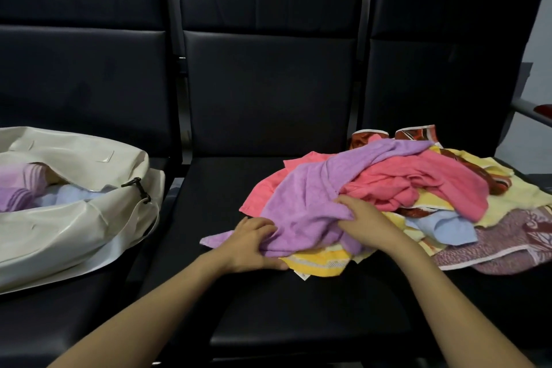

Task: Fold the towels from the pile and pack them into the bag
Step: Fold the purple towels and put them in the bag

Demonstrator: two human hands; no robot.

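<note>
Left hand (251, 243) and right hand (363, 219) are clenched on the lilac towel (304, 197) — seemingly laid near-left to far-right — with the cream bag (89, 218) set leftward, nearer the left hand.

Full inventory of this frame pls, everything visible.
purple towel: 1, lilac, top of pile
pink towels: count unclear, coral, in pile
yellow towels: at least 2, yellow, under pile
blue towel: 1, light blue, pile's near side
maroon towel: 1, patterned, pile's right edge
brown cloth: count unclear, rust patterned, behind pile
bag: 1, cream, open, left seat
folded towels: count unclear, purple and blue, inside bag
seats: 3, black, row
left hand: 1, grips purple towel's edge
right hand: 1, grips purple towel
</note>
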